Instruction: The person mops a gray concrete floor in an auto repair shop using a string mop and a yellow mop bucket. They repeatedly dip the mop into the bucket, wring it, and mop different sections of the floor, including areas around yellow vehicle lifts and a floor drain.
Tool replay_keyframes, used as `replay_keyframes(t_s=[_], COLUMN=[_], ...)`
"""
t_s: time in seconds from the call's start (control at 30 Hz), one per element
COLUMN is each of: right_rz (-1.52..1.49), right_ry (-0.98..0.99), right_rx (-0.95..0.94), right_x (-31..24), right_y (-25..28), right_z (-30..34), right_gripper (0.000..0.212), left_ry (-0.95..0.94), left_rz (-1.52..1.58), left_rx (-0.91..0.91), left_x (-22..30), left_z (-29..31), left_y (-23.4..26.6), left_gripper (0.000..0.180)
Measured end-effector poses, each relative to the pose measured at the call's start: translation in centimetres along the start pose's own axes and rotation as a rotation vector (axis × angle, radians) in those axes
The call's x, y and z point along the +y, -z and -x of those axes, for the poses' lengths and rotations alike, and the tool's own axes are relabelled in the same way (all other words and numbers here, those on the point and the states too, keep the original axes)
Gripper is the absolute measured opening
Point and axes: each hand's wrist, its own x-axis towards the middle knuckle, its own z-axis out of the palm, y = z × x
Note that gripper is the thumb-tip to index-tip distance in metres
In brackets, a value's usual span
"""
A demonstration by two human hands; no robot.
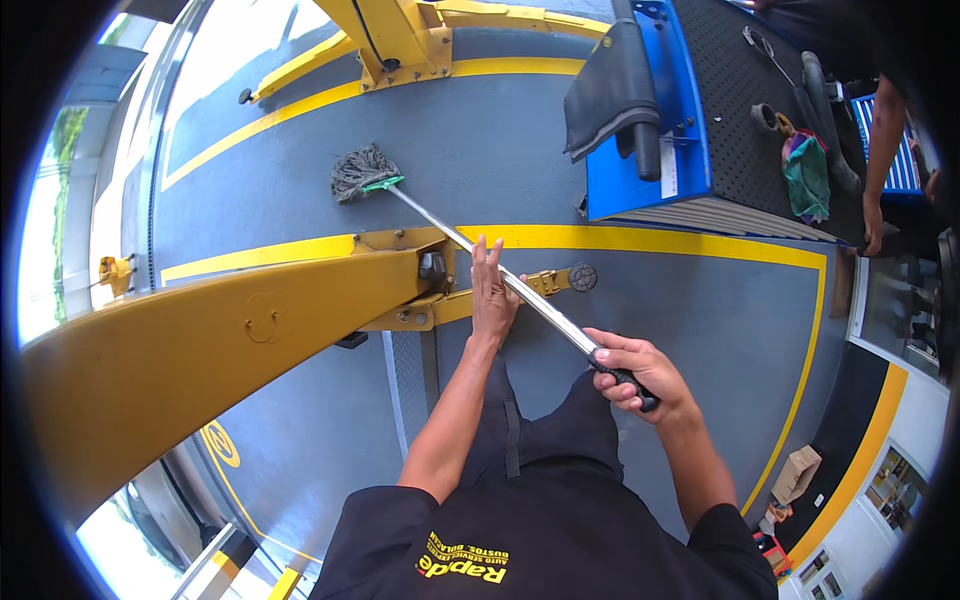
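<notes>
A mop with a silver metal pole slants across the view in front of me. Its grey string head, on a green clamp, lies on the grey floor at the upper left. My right hand is closed round the black grip at the pole's near end. Farther up, my left hand holds the pole with its fingers nearly straight across it and its thumb on the other side. Just under the pole, near my left hand, is a yellow lift arm with a round pad.
A big yellow lift beam spans the left side. Another yellow lift post stands beyond the mop head. At the upper right is a blue tool cabinet with a black perforated panel and a cloth. Another person's arm hangs beside it. A cardboard box sits by the right wall.
</notes>
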Motion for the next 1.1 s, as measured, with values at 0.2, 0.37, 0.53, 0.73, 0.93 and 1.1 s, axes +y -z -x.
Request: replay_keyframes(t_s=[0.2, 0.37, 0.53, 0.73, 0.93, 1.1], right_rz=[-0.158, 0.013, 0.222, 0.342, 0.449, 0.522], right_ry=[0.221, 0.576, 0.914, 1.237, 1.634, 1.990], right_rx=[0.124, 0.287, 0.645, 1.331, 1.846, 1.644], right_x=[1.4, 1.2, 5.2, 9.7, 8.0, 7.8], right_y=[14.7, 22.3, 27.8, 33.5, 34.5, 31.8], right_z=[22.4, 38.1, 50.0, 52.4, 48.9, 49.9], right_gripper=[0.063, 0.076, 0.069, 0.029, 0.021, 0.021], left_ry=[-0.186, -0.345, -0.544, -0.558, -0.358, -0.310], left_rz=[0.175, 0.300, 0.445, 0.671, 0.367, 0.418], left_rx=[-0.130, -0.372, -0.622, -1.044, -0.913, -0.867], left_x=[20.4, 35.4, 47.0, 53.5, 52.2, 49.5], left_z=[6.4, 11.1, 16.1, 17.1, 19.0, 20.7], left_y=[-11.6, -19.1, -26.8, -32.9, -35.5, -29.9], left_gripper=[0.017, 0.021, 0.025, 0.022, 0.042, 0.033])
